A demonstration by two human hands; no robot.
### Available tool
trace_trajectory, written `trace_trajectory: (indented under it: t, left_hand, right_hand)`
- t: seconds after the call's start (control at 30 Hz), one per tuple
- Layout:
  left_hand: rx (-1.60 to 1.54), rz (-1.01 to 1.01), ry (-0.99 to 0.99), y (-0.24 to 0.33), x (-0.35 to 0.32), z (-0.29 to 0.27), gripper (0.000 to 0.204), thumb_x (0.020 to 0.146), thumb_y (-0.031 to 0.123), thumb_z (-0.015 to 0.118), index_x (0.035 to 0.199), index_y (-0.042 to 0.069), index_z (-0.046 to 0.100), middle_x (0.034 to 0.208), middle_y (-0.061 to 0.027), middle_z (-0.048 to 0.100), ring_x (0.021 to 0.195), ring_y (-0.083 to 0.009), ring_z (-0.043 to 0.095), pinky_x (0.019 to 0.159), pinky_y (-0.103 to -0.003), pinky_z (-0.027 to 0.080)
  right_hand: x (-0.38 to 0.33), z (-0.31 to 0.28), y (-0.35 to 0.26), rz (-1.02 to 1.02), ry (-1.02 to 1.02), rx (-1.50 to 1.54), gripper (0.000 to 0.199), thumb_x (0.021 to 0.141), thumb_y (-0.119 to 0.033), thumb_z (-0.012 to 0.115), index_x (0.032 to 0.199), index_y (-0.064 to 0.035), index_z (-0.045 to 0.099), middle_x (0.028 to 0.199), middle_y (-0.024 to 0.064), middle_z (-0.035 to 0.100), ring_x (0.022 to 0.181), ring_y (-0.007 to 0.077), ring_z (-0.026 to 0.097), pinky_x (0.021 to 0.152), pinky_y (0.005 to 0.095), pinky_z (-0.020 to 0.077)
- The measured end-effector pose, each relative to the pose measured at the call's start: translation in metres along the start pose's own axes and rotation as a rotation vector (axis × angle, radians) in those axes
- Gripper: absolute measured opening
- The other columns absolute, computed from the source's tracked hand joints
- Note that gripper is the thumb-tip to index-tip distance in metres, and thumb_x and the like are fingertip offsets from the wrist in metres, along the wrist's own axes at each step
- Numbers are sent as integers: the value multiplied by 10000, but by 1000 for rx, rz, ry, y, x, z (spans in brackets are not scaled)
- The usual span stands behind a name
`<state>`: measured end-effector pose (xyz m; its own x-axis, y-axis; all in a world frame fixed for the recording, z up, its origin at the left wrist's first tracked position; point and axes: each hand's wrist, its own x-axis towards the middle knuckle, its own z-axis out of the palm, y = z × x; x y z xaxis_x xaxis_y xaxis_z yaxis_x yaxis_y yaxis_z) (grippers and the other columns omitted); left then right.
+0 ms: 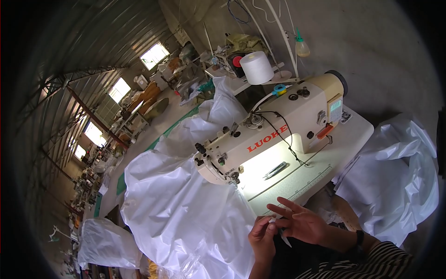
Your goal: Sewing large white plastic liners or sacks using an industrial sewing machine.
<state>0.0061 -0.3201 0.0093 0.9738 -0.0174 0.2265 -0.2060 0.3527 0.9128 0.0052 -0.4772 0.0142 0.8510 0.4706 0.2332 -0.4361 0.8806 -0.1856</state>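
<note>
My left hand (263,238) and my right hand (303,222) meet low in the view, just in front of the sewing table's near edge. Both pinch a small white piece (275,226) between their fingertips; a thin pale strip hangs down from it. The right hand's other fingers are spread. A cream industrial sewing machine (274,132) stands on the white table (325,172) above the hands, its lamp lighting the bed. White thin fabric (186,204) is heaped left of the machine and spills down beside my left hand.
Small metal snips (275,170) lie on the lit machine bed. A large white thread cone (256,67) stands behind the machine. More white fabric (399,176) hangs off the table's right side. A long workshop with other tables stretches away at left.
</note>
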Motion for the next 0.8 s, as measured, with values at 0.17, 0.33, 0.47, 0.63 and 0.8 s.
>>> trace_trajectory:
  t: [0.17,0.33,0.47,0.63,0.8]
  left_hand:
    - [116,55,4,7,0,5,137,957,94,614,1064,19,655,1038,-70,620,756,-112,539,643,-235,433]
    - [124,73,-10,1,-2,-4,136,973,88,581,1069,20,650,1043,-75,603,745,-114,516,635,-238,416]
    - [160,44,-58,4,-9,-15,232,1011,167,532,1163,11,612,1053,-90,600,755,-139,538,681,-261,444]
    - [645,105,138,36,-24,-85,319,1004,111,505,1299,-7,533,1120,-153,619,879,-200,641,876,-364,500]
    - [971,179,373,64,-62,-126,262,904,-58,573,1154,7,617,1138,-142,647,843,-194,659,765,-305,545]
  right_hand:
    - [-2,1,3,-29,21,-148,598,1007,-91,429,1554,-173,202,1606,140,199,1306,275,473,913,397,512]
    - [-2,1,10,-50,32,-244,613,1011,-113,449,1559,-181,183,1603,141,203,1295,280,493,888,381,526]
    - [-5,5,5,-23,68,-360,564,1022,-113,445,1541,-155,229,1562,144,303,1305,248,502,858,340,511]
    - [-12,-46,7,110,122,-1339,408,1014,-271,527,1374,-84,490,1176,125,674,1033,208,670,794,313,538]
    - [6,-57,39,464,122,-1877,671,954,-554,526,1350,-14,488,1272,157,615,1112,287,632,927,363,499]
